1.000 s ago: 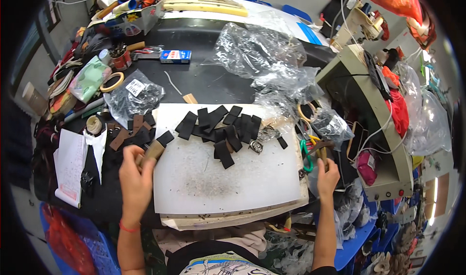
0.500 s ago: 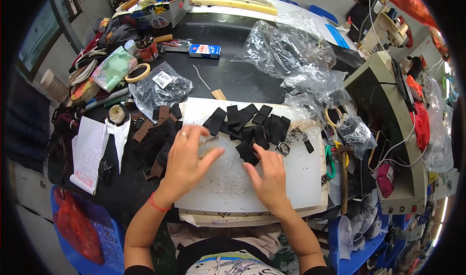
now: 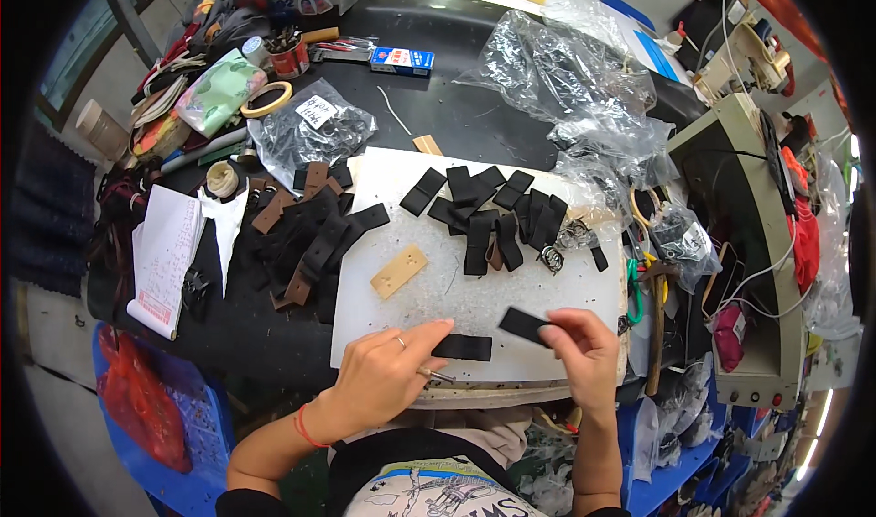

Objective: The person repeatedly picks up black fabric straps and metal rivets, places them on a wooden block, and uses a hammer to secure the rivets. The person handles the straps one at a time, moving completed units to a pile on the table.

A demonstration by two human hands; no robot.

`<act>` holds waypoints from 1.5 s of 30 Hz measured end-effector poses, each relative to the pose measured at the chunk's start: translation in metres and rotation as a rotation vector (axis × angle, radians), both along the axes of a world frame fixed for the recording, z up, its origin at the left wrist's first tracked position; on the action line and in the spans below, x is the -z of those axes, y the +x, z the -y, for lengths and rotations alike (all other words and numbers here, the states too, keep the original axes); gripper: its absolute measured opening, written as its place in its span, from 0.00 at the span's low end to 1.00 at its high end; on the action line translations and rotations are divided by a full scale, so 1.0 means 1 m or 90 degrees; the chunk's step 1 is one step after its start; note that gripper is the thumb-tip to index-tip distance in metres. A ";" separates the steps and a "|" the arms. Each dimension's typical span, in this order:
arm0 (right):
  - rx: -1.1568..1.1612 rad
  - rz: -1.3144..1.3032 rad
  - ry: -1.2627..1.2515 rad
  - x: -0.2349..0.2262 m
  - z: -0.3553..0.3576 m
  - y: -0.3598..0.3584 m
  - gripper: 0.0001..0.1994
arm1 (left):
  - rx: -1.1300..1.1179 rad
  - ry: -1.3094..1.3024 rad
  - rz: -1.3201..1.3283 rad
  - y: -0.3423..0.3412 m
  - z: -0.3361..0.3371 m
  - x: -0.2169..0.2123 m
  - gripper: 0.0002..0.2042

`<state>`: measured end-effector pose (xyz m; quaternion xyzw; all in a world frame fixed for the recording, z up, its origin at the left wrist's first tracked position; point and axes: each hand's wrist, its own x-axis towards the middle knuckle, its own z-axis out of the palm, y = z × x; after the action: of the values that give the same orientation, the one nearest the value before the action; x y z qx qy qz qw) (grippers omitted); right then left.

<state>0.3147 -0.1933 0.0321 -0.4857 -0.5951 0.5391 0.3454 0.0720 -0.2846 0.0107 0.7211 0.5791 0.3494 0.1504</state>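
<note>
A white cutting board (image 3: 474,289) lies on the black worktable. My left hand (image 3: 388,376) rests at the board's near edge. Its fingers press on the left end of a flat black strap piece (image 3: 464,346), and a small metal pin (image 3: 438,375) pokes out under them. My right hand (image 3: 584,353) pinches a second black strap piece (image 3: 522,323) just to the right, tilted. A heap of black strap pieces (image 3: 493,208) sits at the board's far side. A tan rectangular piece (image 3: 399,271) lies alone mid-board.
A pile of black and brown straps (image 3: 310,234) lies left of the board, next to a paper pad (image 3: 164,257). Clear plastic bags (image 3: 584,88) crowd the back right. Metal rings (image 3: 566,234), tape rolls and tools lie about. A grey machine box (image 3: 739,243) stands at the right.
Both hands have drawn back from the heap in the middle of the board to its near edge, each with a black strap piece. The tan piece now lies bare on the board.
</note>
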 end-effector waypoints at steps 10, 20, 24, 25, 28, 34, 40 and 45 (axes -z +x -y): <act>-0.146 0.168 0.072 0.008 0.014 -0.045 0.06 | -0.029 0.010 0.062 0.002 0.006 0.011 0.30; -0.120 0.222 0.348 0.023 0.030 -0.049 0.09 | 0.092 0.023 0.002 -0.015 -0.014 0.013 0.07; -0.140 0.233 0.426 0.023 0.022 -0.027 0.11 | 0.081 0.042 -0.029 -0.012 -0.012 0.013 0.06; -0.161 0.237 0.461 0.024 0.022 -0.021 0.12 | 0.076 0.045 -0.027 -0.010 -0.010 0.015 0.06; -0.215 0.271 0.530 0.035 0.024 -0.015 0.13 | 0.064 0.051 -0.032 -0.006 -0.007 0.008 0.07; -0.242 0.313 0.538 0.032 0.024 -0.018 0.12 | 0.086 0.032 0.024 -0.013 -0.009 0.010 0.06; -0.336 0.265 0.495 0.008 -0.014 -0.060 0.13 | 0.040 0.033 0.011 -0.007 -0.002 0.011 0.08; -0.399 0.295 0.672 0.015 -0.042 -0.128 0.17 | 0.016 0.079 -0.034 0.000 0.001 0.017 0.06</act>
<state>0.1864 -0.1512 0.0167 -0.1582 -0.9520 0.1316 0.2266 0.0716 -0.2855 -0.0063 0.7455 0.5508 0.3633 0.0941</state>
